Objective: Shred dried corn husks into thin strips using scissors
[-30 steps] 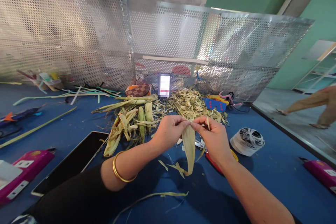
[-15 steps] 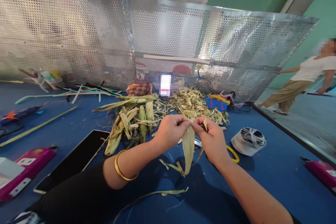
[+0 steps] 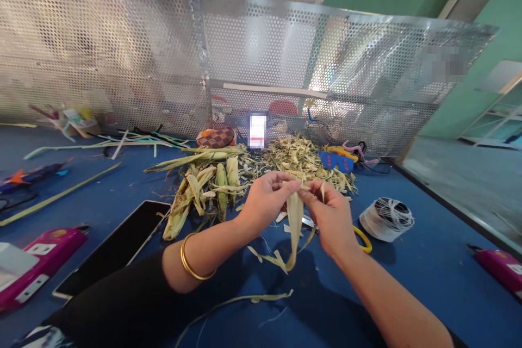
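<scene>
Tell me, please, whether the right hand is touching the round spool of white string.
Apart. The head view shows blue tabletop between the right hand and the round spool of white string.

left hand (image 3: 261, 201): left fingers (image 3: 279, 176) curled, left thumb (image 3: 287, 190) pressed toward them, pinching | right hand (image 3: 332, 220): right fingers (image 3: 331, 194) bent, pinching, just beside the left fingers | left forearm (image 3: 220, 247): reaches in from below-left of its fingers | right forearm (image 3: 389, 288): from below-right of its fingers
</scene>
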### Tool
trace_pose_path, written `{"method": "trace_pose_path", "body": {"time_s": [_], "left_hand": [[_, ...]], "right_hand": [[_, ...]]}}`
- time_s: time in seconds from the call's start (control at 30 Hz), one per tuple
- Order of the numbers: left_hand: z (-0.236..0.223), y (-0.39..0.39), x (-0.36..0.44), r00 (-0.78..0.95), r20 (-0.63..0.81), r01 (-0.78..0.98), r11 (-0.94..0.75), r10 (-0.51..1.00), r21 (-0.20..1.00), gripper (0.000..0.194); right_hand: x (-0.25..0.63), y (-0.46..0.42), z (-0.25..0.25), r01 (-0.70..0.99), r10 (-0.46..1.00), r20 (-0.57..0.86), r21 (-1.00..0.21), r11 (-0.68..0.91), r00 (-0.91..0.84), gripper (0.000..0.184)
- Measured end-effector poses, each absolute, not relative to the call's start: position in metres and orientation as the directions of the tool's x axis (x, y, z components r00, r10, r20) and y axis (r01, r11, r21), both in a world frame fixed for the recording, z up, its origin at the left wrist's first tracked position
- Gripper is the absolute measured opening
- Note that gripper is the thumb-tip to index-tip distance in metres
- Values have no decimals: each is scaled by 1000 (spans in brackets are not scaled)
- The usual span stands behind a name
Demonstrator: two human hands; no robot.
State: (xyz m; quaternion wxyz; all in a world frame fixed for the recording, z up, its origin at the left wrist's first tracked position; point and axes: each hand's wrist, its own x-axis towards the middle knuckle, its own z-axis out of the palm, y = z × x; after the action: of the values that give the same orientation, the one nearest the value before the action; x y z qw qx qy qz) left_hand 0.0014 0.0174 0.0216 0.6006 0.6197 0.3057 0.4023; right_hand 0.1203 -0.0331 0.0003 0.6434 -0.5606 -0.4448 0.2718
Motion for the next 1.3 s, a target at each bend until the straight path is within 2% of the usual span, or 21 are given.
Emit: {"method": "trace_pose_path", "body": {"time_s": [0.13, 0.53, 0.83, 1.1, 1.3], "left_hand": [[12, 13, 6, 487, 79, -195, 20, 870, 981, 30], [13, 12, 5, 449, 97, -160, -27, 888, 987, 27], [11, 12, 5, 441, 152, -124, -108, 884, 986, 25], [8, 11, 5, 472, 162, -121, -119, 866, 986, 27], [7, 13, 7, 436, 121, -157, -57, 892, 986, 30]], "right_hand": [[121, -34, 1, 245, 797, 313, -946, 213, 516, 19], [124, -34, 1, 364, 789, 394, -902, 233, 472, 17], [123, -36, 0, 257, 808, 342, -935, 243, 480, 17], [123, -36, 2, 297, 786, 368, -923, 244, 496, 15], [122, -33, 0, 99, 843, 240, -970, 220, 482, 19]]}}
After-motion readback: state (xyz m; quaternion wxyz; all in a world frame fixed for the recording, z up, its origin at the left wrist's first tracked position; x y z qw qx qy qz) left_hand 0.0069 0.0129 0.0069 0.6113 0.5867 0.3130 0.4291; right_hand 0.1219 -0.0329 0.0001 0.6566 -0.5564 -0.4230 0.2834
